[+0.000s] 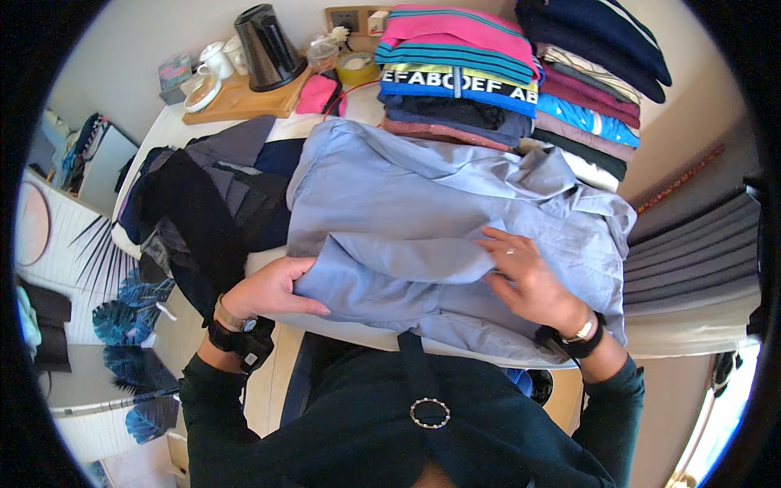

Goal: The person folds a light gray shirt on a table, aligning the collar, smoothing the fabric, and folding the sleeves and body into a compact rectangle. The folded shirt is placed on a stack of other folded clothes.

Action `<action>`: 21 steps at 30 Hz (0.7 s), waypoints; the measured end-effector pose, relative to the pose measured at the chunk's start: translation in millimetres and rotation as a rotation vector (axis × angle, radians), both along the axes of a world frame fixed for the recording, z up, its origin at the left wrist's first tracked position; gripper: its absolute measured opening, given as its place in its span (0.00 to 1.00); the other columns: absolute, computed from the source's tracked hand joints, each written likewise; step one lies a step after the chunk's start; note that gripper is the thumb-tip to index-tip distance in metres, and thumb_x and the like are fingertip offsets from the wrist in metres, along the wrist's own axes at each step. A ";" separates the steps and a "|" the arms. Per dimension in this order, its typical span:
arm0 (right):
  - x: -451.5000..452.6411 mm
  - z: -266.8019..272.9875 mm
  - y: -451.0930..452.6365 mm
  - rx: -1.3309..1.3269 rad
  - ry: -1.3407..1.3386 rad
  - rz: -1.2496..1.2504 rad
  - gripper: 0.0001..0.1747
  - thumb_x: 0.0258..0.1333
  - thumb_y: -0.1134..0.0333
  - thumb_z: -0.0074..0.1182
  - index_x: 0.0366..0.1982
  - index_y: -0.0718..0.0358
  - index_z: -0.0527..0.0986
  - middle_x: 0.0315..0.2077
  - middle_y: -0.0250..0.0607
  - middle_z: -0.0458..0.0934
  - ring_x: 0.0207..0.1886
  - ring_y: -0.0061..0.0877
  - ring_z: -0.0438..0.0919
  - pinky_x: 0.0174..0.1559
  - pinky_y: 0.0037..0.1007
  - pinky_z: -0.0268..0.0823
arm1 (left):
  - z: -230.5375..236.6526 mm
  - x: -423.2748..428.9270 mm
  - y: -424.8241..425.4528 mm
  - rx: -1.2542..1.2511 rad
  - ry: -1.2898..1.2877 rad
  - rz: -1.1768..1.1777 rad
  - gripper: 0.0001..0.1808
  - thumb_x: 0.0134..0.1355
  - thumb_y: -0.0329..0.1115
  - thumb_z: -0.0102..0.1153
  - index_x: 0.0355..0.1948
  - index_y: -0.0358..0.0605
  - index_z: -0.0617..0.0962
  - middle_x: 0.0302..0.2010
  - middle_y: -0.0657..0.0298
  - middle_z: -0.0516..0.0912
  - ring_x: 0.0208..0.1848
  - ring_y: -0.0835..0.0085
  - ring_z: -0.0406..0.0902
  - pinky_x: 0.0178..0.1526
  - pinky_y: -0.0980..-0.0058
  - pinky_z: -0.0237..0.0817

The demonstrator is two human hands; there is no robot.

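Note:
A light blue-grey garment (390,189), perhaps a shirt, lies spread over the front of the white table. My left hand (274,285) grips its near left corner, thumb on top and fingers hidden beneath the cloth. A folded-over flap (421,259) rises in a ridge between my hands. At the right end of that flap, my right hand (528,277) pinches the fabric between thumb and fingers, slightly blurred. Bunched cloth (549,177) lies at the garment's far right side.
Dark clothes (195,207) are heaped at the left. Folded clothes form two stacks, one topped by a pink striped garment (457,36), the other by a navy garment (598,43). A black kettle (268,49) stands on a wooden tray (244,107) behind. A grey curtain (683,274) hangs at the right.

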State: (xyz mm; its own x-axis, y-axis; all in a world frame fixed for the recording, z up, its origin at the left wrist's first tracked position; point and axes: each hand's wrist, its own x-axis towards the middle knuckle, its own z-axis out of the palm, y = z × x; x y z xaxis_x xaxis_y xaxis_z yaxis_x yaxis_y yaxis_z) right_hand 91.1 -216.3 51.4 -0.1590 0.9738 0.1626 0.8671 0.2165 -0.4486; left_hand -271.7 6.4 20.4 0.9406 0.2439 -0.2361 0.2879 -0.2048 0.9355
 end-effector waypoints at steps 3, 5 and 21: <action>13.3 38.3 -24.4 -0.092 0.407 -0.043 0.06 0.61 0.73 0.60 0.38 0.70 0.80 0.51 0.57 0.82 0.63 0.48 0.78 0.58 0.42 0.70 | 0.9 -4.5 0.4 0.114 0.044 -0.069 0.31 0.55 0.33 0.79 0.59 0.36 0.80 0.50 0.61 0.87 0.51 0.75 0.82 0.57 0.72 0.73; 16.2 61.3 -52.3 -0.076 0.508 -0.084 0.08 0.62 0.70 0.61 0.35 0.70 0.81 0.44 0.57 0.85 0.51 0.47 0.85 0.49 0.38 0.73 | 5.0 -2.7 1.4 0.184 0.132 -0.147 0.35 0.55 0.39 0.79 0.61 0.37 0.79 0.50 0.54 0.88 0.49 0.69 0.85 0.56 0.71 0.73; 11.5 54.1 -128.3 -0.392 0.705 0.038 0.15 0.60 0.67 0.71 0.42 0.71 0.82 0.39 0.53 0.86 0.39 0.40 0.84 0.41 0.35 0.72 | 38.4 48.0 -24.7 0.369 -0.052 -0.398 0.26 0.50 0.24 0.58 0.54 0.36 0.82 0.39 0.47 0.86 0.39 0.49 0.84 0.45 0.61 0.75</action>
